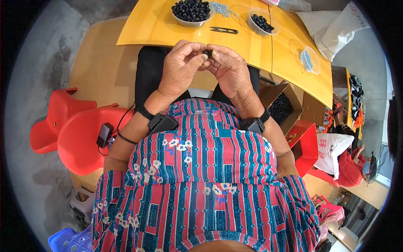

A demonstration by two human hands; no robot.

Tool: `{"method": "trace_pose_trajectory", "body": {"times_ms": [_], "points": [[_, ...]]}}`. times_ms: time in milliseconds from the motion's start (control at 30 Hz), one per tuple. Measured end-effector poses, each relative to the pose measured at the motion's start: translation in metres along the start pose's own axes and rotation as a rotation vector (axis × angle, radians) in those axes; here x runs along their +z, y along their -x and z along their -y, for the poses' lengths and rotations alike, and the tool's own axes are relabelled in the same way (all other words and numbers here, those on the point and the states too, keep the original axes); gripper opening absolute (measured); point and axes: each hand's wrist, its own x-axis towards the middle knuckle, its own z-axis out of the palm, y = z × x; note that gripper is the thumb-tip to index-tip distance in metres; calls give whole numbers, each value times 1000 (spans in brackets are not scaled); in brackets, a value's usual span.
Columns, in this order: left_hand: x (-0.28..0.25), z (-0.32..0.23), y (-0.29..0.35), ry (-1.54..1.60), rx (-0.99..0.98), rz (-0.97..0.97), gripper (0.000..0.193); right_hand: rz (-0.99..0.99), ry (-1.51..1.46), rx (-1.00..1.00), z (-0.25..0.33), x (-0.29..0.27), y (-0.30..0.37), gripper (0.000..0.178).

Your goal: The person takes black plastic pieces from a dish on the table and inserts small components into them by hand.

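Observation:
In front of my body, just off the near edge of the yellow table (163,33), both my hands meet fingertip to fingertip. My left hand (179,69) and my right hand (231,69) pinch a small black piece (207,53) between them. Fingers hide most of it, so its exact shape does not show. Beyond the hands, a pair of black thread snips (224,30) lies on the table. A bowl (191,23) heaped with round black pieces stands behind it to the left, with small silvery parts (223,9) loose beside it.
Another bowl (253,26) of black pieces stands right of the snips. Farther right is a clear bowl (317,67) with silvery parts. Below the table's right side sit a cardboard box (294,95) of black pieces and a red box (310,143). Red chairs (79,143) stand left; another person (350,170) is far right.

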Motion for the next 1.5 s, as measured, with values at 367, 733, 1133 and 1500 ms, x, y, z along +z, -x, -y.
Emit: {"method": "trace_pose_trajectory", "body": {"times_ms": [367, 733, 1133, 1500], "points": [[-9, 1, -2, -172, 76, 65, 18, 77, -66, 13, 4, -1, -1, 21], [-3, 2, 0, -187, -1, -22, 17, 81, 111, 2, 5, -5, -3, 22], [-2, -1, 3, -42, -114, 12, 18, 81, 211, -88, 2, -6, -4, 20], [-9, 1, -1, -208, 42, 25, 17, 121, 58, 8, 1, -9, -4, 17]]}}
